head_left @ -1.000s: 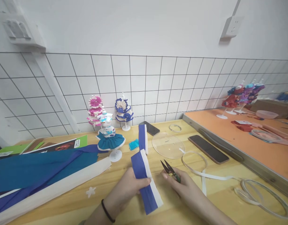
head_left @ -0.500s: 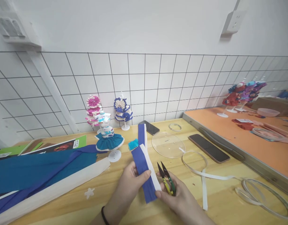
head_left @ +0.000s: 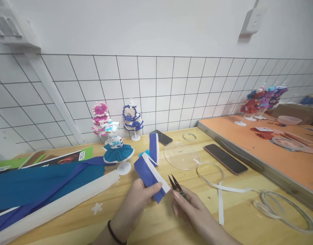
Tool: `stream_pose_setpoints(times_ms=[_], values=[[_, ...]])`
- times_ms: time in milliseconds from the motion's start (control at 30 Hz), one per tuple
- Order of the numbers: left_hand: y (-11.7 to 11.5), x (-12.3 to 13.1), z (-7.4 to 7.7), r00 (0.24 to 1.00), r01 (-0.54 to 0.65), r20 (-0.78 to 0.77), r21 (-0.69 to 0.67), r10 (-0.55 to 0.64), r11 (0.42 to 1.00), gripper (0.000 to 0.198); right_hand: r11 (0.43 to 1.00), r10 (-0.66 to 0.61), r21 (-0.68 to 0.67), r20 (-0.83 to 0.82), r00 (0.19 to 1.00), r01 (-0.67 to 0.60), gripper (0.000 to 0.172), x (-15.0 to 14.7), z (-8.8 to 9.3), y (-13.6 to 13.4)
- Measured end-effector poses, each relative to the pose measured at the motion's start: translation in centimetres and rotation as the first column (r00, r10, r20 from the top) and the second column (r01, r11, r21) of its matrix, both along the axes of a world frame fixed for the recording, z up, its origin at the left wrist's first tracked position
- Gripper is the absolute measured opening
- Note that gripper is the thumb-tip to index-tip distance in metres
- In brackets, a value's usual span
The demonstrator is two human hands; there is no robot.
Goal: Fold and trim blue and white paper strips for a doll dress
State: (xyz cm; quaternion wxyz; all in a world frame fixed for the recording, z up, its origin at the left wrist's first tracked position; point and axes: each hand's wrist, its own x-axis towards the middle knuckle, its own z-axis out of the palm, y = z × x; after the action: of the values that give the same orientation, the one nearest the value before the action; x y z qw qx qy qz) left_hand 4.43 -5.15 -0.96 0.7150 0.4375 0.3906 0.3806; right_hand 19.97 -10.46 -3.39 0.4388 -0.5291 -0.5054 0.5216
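My left hand (head_left: 139, 200) pinches a blue paper strip with a white edge (head_left: 150, 173) between thumb and fingers. Thread snips (head_left: 176, 186) with dark, parted blades lie in the grip of my right hand (head_left: 191, 207), tips pointing up beside the strip's lower white corner. Behind the held strip, another blue strip with a white border (head_left: 153, 149) rests on the wooden table. A pleated turquoise piece (head_left: 143, 154) is partly covered by the held strip. To the left stands a small dress form (head_left: 114, 141) wearing a teal skirt with a white hem.
Teal and blue paper sheets (head_left: 44, 183) and a rolled cream sheet (head_left: 69, 200) cover the left side. At right are a clear disc (head_left: 182, 156), a phone (head_left: 225, 159), and white ribbon (head_left: 221, 204). An orange raised board (head_left: 248, 136) borders the table.
The held strip has turned, its top tilting left, and its lower end has come up. My right hand has let go of the strip's corner, closing round the snips, whose blades now stand nearer together.
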Motion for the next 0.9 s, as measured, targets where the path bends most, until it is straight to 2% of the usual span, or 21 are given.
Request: stream_pose_setpoints(times_ms=[67, 200, 300, 467, 633, 900], values=[[0.1, -0.1, 0.1, 0.998, -0.056, 0.017, -0.023, 0.056, 0.998, 0.036, 0.996, 0.026, -0.090, -0.049, 0.998, -0.030, 0.054, -0.2, -0.4, -0.1], [0.2, 0.0, -0.2, 0.995, -0.104, -0.004, -0.007, 0.104, 0.995, 0.036, 0.970, -0.071, -0.240, -0.170, 0.983, 0.029, 0.062, -0.3, -1.6, -0.1], [0.3, 0.1, -0.4, 0.991, -0.127, -0.027, 0.018, 0.128, 0.992, 0.031, 0.972, -0.033, -0.234, -0.201, 0.979, -0.015, 0.058, -0.4, -1.8, -0.2], [0.3, 0.1, -0.4, 0.985, -0.151, -0.075, 0.072, 0.156, 0.986, 0.031, 0.975, 0.076, -0.186, -0.216, 0.973, -0.118, 0.052, -0.6, -1.1, -0.7], [0.3, -0.1, -0.5, 0.988, -0.098, -0.107, 0.090, 0.107, 0.991, 0.025, 0.963, 0.147, -0.178, -0.286, 0.947, -0.203, 0.049, -0.7, -0.9, -0.6], [0.0, 0.2, -0.2, 0.985, 0.072, -0.163, 0.148, -0.047, 0.986, 0.011, 0.965, 0.150, -0.172, -0.254, 0.955, -0.197, 0.048, -0.5, -1.0, -0.7]])
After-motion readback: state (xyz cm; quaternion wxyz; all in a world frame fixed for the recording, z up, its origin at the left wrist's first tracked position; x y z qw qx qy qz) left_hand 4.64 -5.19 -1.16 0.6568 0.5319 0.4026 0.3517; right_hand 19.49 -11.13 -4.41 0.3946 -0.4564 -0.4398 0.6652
